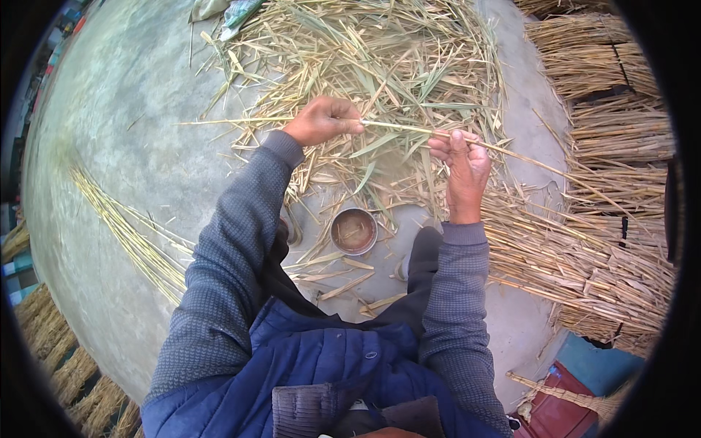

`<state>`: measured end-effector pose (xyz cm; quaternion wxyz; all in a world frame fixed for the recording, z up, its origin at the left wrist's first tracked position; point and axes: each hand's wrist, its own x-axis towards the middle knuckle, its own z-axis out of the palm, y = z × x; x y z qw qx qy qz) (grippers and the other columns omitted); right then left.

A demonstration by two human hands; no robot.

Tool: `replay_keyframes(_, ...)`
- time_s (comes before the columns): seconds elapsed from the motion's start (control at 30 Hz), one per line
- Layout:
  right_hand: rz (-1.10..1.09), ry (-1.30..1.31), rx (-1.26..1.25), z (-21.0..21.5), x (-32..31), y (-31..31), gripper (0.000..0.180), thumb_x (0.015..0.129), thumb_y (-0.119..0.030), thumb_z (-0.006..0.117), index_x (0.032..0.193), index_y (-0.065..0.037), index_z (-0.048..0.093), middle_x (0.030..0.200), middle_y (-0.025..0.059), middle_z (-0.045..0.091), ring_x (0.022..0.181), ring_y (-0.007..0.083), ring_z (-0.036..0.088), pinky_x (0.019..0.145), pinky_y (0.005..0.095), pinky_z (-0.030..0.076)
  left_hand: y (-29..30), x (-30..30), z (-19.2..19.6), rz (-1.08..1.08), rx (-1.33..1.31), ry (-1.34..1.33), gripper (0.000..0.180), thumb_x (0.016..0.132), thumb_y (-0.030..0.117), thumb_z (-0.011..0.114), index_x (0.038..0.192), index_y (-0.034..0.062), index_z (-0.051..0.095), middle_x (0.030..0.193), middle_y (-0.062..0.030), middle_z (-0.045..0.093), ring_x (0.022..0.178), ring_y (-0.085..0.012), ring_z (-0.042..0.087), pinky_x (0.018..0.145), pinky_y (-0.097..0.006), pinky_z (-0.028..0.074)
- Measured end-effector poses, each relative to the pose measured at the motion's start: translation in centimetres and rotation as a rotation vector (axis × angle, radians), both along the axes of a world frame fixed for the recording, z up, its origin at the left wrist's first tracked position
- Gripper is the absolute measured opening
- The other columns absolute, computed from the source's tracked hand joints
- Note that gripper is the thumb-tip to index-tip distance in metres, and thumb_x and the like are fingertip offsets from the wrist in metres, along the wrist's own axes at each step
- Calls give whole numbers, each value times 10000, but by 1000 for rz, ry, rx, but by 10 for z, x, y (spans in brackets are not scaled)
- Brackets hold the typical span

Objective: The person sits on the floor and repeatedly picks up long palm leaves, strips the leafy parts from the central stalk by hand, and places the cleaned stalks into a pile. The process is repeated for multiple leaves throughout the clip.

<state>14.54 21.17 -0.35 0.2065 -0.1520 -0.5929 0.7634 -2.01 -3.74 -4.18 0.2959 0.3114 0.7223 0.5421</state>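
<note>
A long, thin reed stalk [401, 127] stretches across in front of me, held in both hands. My left hand [321, 121] is closed round it, thumb and fingers pressed together, and one thin end sticks out to the left. Farther along, my right hand [466, 175] pinches the same stalk between thumb and fingers, palm partly turned up. From there the stalk runs on to the right toward the bundles. Beneath both hands spreads a heap of dry leaves and husks [380, 73]. A small round metal bowl [353, 211] stands on the floor between my feet.
Loose unpeeled reeds [569, 252] lie at the right, beside tied reed bundles [599, 58]. Slender pale stalks [131, 237] rest on the concrete floor [109, 124] at left. More bundles [66, 358] line the lower left. A dark red object [558, 405] is at lower right.
</note>
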Motion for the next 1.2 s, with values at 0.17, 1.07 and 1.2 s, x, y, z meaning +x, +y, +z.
replay_keyframes(0.17, -1, -24, 4, 0, 1, 2, 254, 1003, -228, 631, 1087, 10, 593, 998, 166, 711, 834, 200, 724, 757, 302, 610, 4, 4, -1, 116, 22, -234, 177, 864, 111, 786, 964, -12, 708, 902, -76, 749, 831, -128, 706, 768, -249, 558)
replay_keyframes(1.07, -71, -148, -24, -7, 5, 16, 362, 980, -279, 670, 1059, 68, 602, 911, 190, 704, 748, 203, 723, 656, 269, 603, -24, -17, -25, 317, -506, 866, 90, 862, 190, 613, 836, 112, 647, 721, -117, 673, 724, -324, 640, 701, -434, 420)
replay_keyframes(1.2, -76, -118, -44, -7, 2, 11, 344, 981, -252, 669, 1086, 63, 579, 924, 185, 698, 770, 210, 727, 669, 270, 604, -26, -23, -24, 279, -658, 983, 75, 876, 155, 635, 875, 88, 669, 741, -149, 663, 806, -379, 645, 743, -487, 479)
